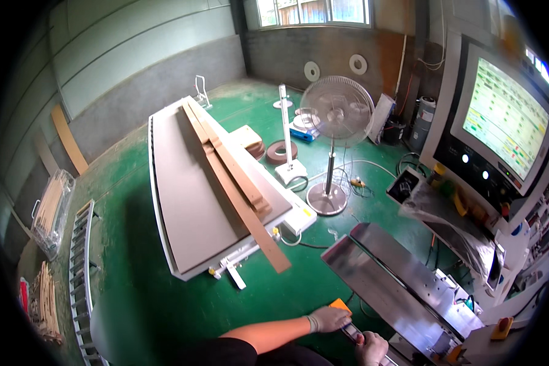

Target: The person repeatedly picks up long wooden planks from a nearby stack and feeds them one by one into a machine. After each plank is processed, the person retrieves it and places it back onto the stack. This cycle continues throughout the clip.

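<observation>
Narrow metal bar [350,331] sits at the person's side of the steel machine bed [387,287], just beside that bed's long near edge, with an orange block [340,305] near its far end. The left hand [329,319] lies over the bar beside the block; its fingers point away from view, so whether they grip or merely rest cannot be told. The right hand [371,349] has its fingers curled closed around the bar farther along. The bar looks stiff and hardly fragile, probably of moderate weight, its smooth surface likely a little slippery. Two separated holds, one by the block and one farther along, should keep it from twisting.
</observation>
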A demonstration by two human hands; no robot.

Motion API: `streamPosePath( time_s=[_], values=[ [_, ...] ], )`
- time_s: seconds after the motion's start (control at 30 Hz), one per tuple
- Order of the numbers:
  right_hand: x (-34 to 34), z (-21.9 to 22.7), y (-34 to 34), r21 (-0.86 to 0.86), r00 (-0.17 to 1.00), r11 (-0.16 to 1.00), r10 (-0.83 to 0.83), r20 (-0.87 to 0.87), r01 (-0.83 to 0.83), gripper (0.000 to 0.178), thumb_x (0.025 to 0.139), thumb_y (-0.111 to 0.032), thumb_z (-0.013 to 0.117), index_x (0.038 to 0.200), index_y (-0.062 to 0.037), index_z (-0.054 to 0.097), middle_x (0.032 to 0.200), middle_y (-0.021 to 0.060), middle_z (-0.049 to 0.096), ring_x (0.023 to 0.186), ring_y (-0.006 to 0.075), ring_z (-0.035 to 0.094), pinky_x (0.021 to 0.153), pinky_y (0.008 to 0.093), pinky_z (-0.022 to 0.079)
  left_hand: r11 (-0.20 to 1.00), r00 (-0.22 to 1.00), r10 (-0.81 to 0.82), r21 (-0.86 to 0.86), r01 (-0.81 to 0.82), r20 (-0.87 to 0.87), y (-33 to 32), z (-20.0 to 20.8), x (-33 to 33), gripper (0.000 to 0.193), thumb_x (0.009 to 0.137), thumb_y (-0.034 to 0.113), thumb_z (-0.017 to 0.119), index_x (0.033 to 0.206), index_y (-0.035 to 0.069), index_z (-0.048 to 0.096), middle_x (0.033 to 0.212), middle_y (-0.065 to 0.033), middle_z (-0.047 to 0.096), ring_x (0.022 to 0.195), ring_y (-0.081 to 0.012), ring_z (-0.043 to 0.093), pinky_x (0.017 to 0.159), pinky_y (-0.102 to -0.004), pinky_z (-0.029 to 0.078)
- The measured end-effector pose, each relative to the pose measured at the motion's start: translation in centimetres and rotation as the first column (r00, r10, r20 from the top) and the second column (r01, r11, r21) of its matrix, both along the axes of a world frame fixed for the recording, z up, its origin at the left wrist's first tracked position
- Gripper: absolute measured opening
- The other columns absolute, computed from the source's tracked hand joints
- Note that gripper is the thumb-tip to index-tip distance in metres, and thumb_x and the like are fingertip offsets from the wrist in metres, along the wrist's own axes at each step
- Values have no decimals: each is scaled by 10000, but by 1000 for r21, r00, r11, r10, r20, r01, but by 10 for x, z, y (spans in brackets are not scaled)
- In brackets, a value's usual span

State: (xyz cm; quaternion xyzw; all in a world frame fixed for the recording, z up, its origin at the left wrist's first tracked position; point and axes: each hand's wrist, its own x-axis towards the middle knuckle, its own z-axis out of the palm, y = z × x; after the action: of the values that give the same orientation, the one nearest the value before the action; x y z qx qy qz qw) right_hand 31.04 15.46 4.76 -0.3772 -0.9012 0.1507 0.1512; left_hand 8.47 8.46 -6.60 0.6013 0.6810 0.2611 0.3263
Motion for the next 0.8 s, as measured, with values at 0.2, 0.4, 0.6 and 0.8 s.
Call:
streamPosePath(
  time_s=[0.2, 0.4, 0.6, 0.8],
  values=[
    [-110, 5, -11, -149, 988, 986, 91, 126, -72, 229, 998, -303, 704, 978, -87, 778, 911, 133, 761, 832, 348, 738, 751, 450, 583, 995, 980, -67, -65, 80, 186, -22, -7, -55, 413, 1098, 396, 467, 1226, 72, 688, 1140, -177, 737, 1104, -382, 694, 943, -489, 525],
    [-178, -18, -10, -290, 952, 907, 289, -101, -306, 220, 1009, -259, 704, 1041, -56, 783, 959, 149, 775, 873, 318, 752, 793, 419, 588, 961, 961, 276, -3, -276, -7, -126, 56, -159, 381, 1089, 335, 549, 1268, 44, 718, 1250, -167, 747, 1172, -360, 694, 1022, -452, 546],
    [-279, 2, -19, -563, 874, 684, 249, -416, -463, 239, 1033, -174, 669, 1133, 19, 768, 1033, 166, 790, 947, 259, 749, 861, 373, 583, 283, 285, 956, 489, -825, -71, -263, 24, -294, 294, 998, 274, 635, 1164, 66, 759, 1137, -163, 770, 1061, -383, 726, 979, -488, 571],
    [-459, -11, -66, -720, 829, 423, 172, -532, -550, 308, 994, -248, 729, 1162, 10, 720, 1062, 136, 747, 1081, 264, 710, 984, 430, 559, 121, -24, 826, 218, -968, -563, -371, 0, -440, 684, 962, 492, 640, 1508, 88, 561, 1600, -157, 492, 1518, -382, 363, 1289, -515, 240]
  ],
)
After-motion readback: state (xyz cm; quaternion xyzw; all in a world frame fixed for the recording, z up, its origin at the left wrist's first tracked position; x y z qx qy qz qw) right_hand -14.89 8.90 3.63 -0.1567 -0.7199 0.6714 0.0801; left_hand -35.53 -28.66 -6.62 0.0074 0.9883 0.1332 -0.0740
